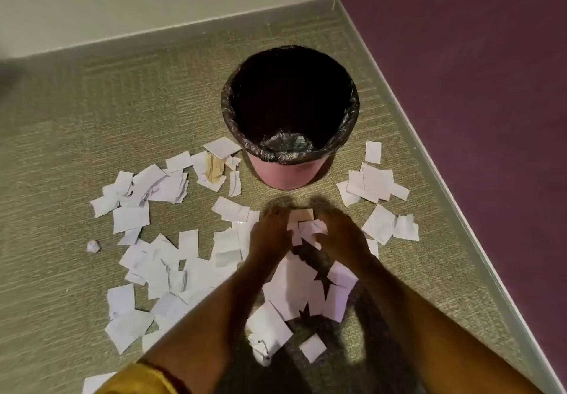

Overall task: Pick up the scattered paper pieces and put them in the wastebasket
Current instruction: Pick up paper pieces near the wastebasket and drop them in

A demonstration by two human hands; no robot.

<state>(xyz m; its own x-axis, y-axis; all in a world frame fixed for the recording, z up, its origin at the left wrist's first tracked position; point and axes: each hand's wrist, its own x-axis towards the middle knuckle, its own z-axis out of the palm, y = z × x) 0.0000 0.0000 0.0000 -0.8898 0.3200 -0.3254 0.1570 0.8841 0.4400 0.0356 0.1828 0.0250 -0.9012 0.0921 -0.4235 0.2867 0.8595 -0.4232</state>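
in the head view, both hands met low over the carpet floor (92, 117), just on the near side of the wastebasket (288, 175). the left hand (270, 231) and the right hand (340, 234) gripped between them a small bunch of paper (306, 228), with thumbs and fingers curled on it. the pink wastebasket stood far in the corner, lined with a black bag, and i could see no paper inside it. many paper pieces (171, 271) lay on the floor at the left and near, and a smaller group (371, 185) at the right.

i judged that the step in hand was the gathering of a first handful. the next move would call for lifting the bunch without loosening it, carrying it over the rim and letting go there.
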